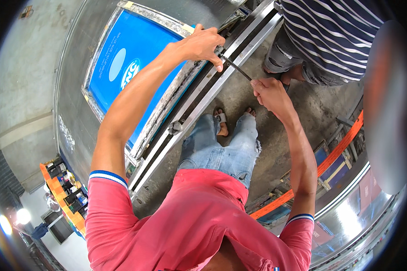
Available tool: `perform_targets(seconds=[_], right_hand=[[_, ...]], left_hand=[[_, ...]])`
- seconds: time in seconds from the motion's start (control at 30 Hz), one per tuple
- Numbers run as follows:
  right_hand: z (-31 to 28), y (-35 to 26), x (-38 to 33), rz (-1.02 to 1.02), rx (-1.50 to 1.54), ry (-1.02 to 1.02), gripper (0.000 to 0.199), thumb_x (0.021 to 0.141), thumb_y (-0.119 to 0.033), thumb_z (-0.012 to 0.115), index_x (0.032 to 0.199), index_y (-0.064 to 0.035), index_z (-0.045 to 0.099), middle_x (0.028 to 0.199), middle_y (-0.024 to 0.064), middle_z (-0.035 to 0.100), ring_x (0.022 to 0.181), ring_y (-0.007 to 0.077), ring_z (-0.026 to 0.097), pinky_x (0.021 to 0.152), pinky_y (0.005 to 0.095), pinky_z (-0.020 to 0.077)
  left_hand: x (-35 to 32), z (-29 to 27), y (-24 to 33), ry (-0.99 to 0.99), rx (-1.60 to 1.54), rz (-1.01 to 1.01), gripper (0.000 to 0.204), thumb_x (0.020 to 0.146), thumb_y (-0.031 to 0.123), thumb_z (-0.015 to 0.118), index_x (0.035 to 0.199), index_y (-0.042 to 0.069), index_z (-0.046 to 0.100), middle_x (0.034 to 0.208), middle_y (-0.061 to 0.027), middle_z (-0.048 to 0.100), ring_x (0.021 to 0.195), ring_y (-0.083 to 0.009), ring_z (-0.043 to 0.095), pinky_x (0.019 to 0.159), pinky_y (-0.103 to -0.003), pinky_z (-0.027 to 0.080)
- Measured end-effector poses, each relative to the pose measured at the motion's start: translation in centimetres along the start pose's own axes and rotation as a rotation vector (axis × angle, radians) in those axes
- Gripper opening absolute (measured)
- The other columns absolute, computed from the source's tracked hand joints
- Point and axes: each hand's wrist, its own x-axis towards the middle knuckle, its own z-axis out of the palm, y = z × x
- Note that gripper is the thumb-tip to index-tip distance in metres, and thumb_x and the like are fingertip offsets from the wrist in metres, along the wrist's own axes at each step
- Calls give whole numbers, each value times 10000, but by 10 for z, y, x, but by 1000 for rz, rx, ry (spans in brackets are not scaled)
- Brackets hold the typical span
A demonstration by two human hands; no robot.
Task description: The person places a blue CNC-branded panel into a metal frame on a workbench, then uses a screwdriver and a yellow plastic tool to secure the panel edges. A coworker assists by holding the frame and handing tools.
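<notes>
Steadiness first, force second

R hand = fist clamped round the near end of a slim, straight, dark rod-like tool. Tool slants up-left over the long silver metal rail to L hand. L hand: thumb & fingers part-curled at tool's far end, by the near edge of a big flat blue panel in a worn, grey-blotched rectangular frame. Can't tell if L fingers pinch tool or a part under them; contact pt hidden.

To do it well, I'd say: seat tip fully b4 loading, keep tool in line w/ whatever it engages, L hand bracing tip, R hand applying slow, even effort from the far end for leverage. Slip risk prob. = knuckles on rail or a knocked frame, so keep L thumb clear of tool's path.

Writing: blue panel carries a pale plain oval, a round white emblem w/ bold lettering, partly behind L forearm, + small pale text lines nr the oval. Wording not copied.
</notes>
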Motion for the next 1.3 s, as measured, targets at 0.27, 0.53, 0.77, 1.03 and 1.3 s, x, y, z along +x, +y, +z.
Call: perform_targets(seconds=[0.27, 0.53, 0.77, 1.03, 1.3], right_hand=[[-11, -10, 0, 267, 345, -123, 430, 1033, -338, 560, 767, -6, 618, 558, 35, 555, 440, 108, 482, 417, 296, 367], [-64, -46, 5, 235, 274, -128, 306, 1023, -298, 630, 1001, -8, 727, 717, 36, 654, 525, 69, 526, 447, 244, 375], [-21, -141, 120, -145, -219, 17, 348, 920, -291, 758, 1006, 47, 751, 728, 64, 690, 694, 131, 632, 626, 289, 484], [90, -197, 264, -434, -955, 145, 743, 815, -610, 770, 1251, -15, 686, 1126, 165, 711, 1018, 367, 696, 880, 471, 544], [76, -160, 257, -434, -922, 287, 516, 861, -450, 769, 1127, -10, 722, 983, 148, 704, 901, 373, 697, 788, 467, 529]], left_hand=[[4, 8, -16, 74, -36, 109, 766, 584, 591, 889, 1049, 10, 705, 1003, -139, 633, 1035, -315, 554, 957, -418, 342], [-60, 60, 27, 785, -187, 57, 660, 642, 509, 878, 1135, 105, 707, 1257, -75, 613, 1307, -292, 486, 1027, -549, 353], [-250, 125, 35, 1382, -565, -740, 376, 758, 313, 894, 1044, 106, 765, 1174, -61, 703, 1165, -274, 605, 1033, -426, 450], [-415, 235, -78, 1040, -566, -1754, 880, 786, 568, 838, 1333, -77, 597, 1267, -185, 555, 1284, -335, 484, 1100, -490, 390], [-402, 235, -99, 1091, -541, -1530, 576, 790, 235, 837, 1322, 83, 678, 1088, -54, 590, 1084, -237, 539, 913, -427, 439]])
